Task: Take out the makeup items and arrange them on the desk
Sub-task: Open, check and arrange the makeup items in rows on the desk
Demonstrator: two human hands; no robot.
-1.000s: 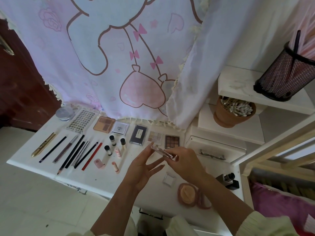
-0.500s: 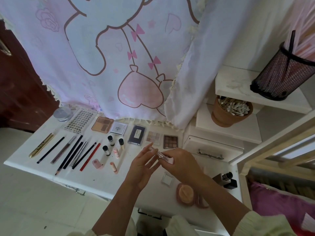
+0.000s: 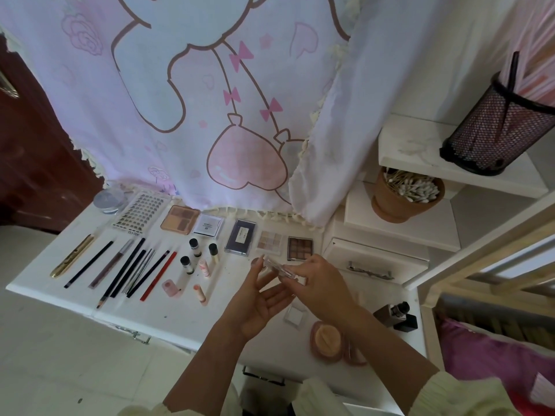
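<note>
My right hand (image 3: 321,283) pinches a small clear makeup tube (image 3: 280,268) just above the white desk (image 3: 186,319). My left hand (image 3: 255,301) lies palm up beside it, fingers straight, a fingertip touching the tube's left end. Laid out on the desk are a row of pencils (image 3: 135,271), a gold pen (image 3: 72,259), small bottles (image 3: 195,247), a peach palette (image 3: 179,224), a white compact (image 3: 208,226), a dark palette (image 3: 241,237), a pale palette (image 3: 270,242) and a brown palette (image 3: 299,248).
An open powder compact (image 3: 327,340), a clear square case (image 3: 295,316) and a black bottle (image 3: 396,315) sit at the desk's right. A lash tray (image 3: 140,212) and round jar (image 3: 108,200) lie back left. A swab pot (image 3: 402,196) and mesh holder (image 3: 495,130) stand on shelves.
My left fingers drew in toward the tube's end, then spread flat again. The right hand kept its hold on the tube and barely moved.
</note>
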